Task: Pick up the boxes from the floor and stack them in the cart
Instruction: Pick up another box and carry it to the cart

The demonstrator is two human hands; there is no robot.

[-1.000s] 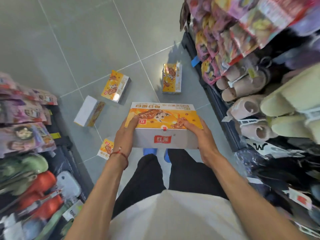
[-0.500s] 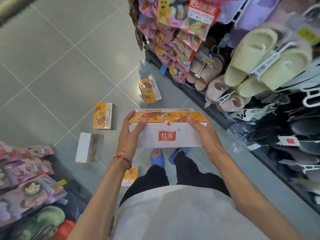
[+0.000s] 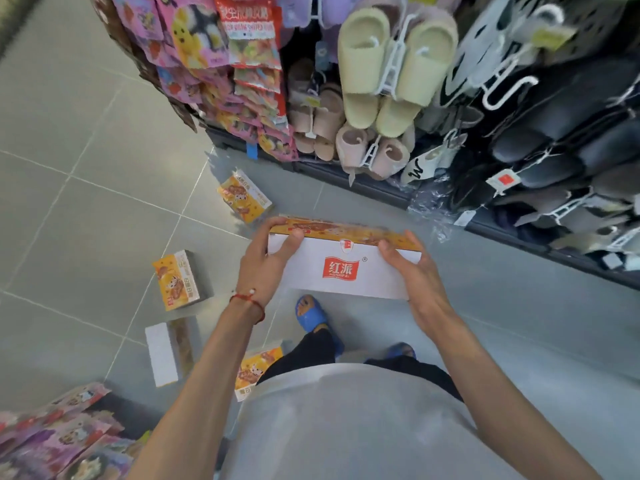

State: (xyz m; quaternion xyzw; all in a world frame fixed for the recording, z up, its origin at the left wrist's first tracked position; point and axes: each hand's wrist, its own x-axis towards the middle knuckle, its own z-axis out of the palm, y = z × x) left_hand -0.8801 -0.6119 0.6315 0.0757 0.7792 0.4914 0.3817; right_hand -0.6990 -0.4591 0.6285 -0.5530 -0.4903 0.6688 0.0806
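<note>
1. Right now, you hold one long box [image 3: 343, 271] at waist height, clear of the floor [image 3: 86, 202]. Its white side with the red logo faces you, and its orange printed face is turned up and away.
2. Your left hand [image 3: 265, 263] grips the box's left end, with the fingers curled over the top corner and the thumb pressed on the near white side.
3. Your right hand [image 3: 417, 277] grips the right end. Its thumb lies along the upper edge of the white side, and its fingers wrap behind, out of sight.
4. The box spans the space between your two palms and is roughly level.
5. Four more boxes lie on the tiles to your left:
   - the far box [image 3: 244, 195] is near the shelf base;
   - the middle box [image 3: 176, 280] is orange side up;
   - the pale box [image 3: 166, 351] is just below the middle box;
   - the near box [image 3: 256, 370] is partly hidden by your shirt.
6. A red string bracelet [image 3: 249, 299] circles your left wrist.
7. A blue slipper [image 3: 311, 315] on your foot shows under the held box.
8. Hanging slippers [image 3: 391, 71] and snack packets [image 3: 242, 64] fill the rack ahead and to your right.
</note>
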